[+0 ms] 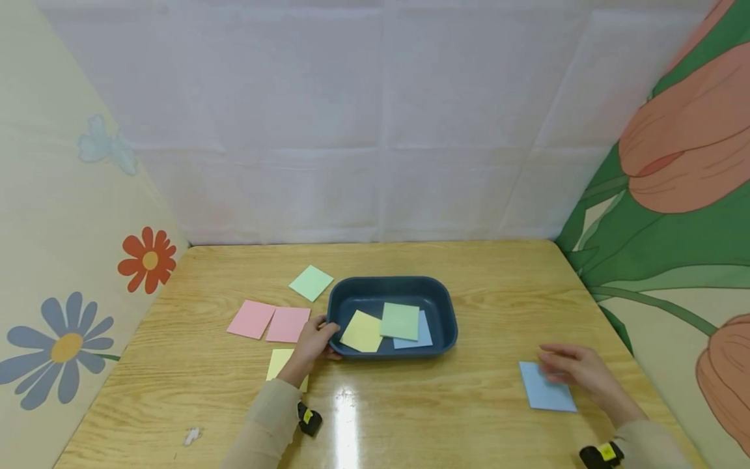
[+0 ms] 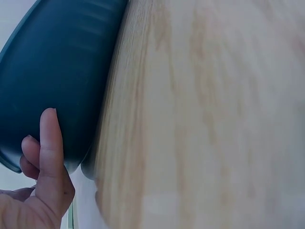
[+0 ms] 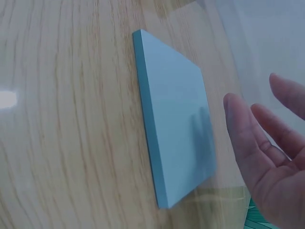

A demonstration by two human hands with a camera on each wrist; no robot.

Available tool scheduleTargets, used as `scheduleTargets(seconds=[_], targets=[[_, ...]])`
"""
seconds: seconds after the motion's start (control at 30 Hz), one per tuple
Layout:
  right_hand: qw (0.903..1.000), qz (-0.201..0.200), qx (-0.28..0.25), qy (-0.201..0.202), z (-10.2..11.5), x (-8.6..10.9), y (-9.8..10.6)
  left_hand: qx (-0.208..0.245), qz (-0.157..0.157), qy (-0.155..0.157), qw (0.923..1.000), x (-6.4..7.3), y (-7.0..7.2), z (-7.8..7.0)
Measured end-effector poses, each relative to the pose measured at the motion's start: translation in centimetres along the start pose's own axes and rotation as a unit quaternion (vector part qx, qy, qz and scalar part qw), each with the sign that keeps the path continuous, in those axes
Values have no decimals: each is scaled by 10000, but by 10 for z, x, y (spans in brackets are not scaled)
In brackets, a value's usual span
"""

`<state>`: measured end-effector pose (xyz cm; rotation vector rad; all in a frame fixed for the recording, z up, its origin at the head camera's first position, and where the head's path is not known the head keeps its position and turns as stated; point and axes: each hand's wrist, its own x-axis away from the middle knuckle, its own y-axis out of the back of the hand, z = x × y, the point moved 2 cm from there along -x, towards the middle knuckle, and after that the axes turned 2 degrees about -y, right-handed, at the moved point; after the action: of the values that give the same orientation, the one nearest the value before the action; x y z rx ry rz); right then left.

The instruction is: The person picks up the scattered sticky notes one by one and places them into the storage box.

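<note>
My left hand (image 1: pixel 312 341) grips the left end of a dark blue plastic bin (image 1: pixel 364 305), thumb on the rim. In the left wrist view one finger lies straight along the wall of the bin (image 2: pixel 62 67). Inside the bin lie a yellow sticky note (image 1: pixel 362 331), a green sticky note (image 1: pixel 400 322) and a blue sticky note (image 1: pixel 426 333) partly under the green one. Far to the right, my right hand (image 1: pixel 580 371) hovers with loose, spread fingers over a pad of blue sticky notes (image 1: pixel 547 394). The right wrist view shows the pad's thickness (image 3: pixel 174 114) and a gap to the fingers.
Left of the bin lie two pink sticky notes (image 1: pixel 252 319), a green one (image 1: pixel 311 283) and a yellow one (image 1: pixel 278 363) partly hidden by my left arm. A white curtain (image 1: pixel 375 130) stands behind the wooden table (image 1: pixel 486 273), with patterned cloths at both sides.
</note>
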<state>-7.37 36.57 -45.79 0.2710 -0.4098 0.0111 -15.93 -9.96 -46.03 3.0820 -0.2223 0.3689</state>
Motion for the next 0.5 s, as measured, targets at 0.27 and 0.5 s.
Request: scheduleTargets(seconds=[0.27, 0.5], targets=[[9999, -49, 61, -132, -7, 2, 7, 12, 1, 0, 10000, -1, 0, 0], [9995, -179, 197, -192, -10, 3, 12, 78, -47, 6, 10000, -14, 2, 18]])
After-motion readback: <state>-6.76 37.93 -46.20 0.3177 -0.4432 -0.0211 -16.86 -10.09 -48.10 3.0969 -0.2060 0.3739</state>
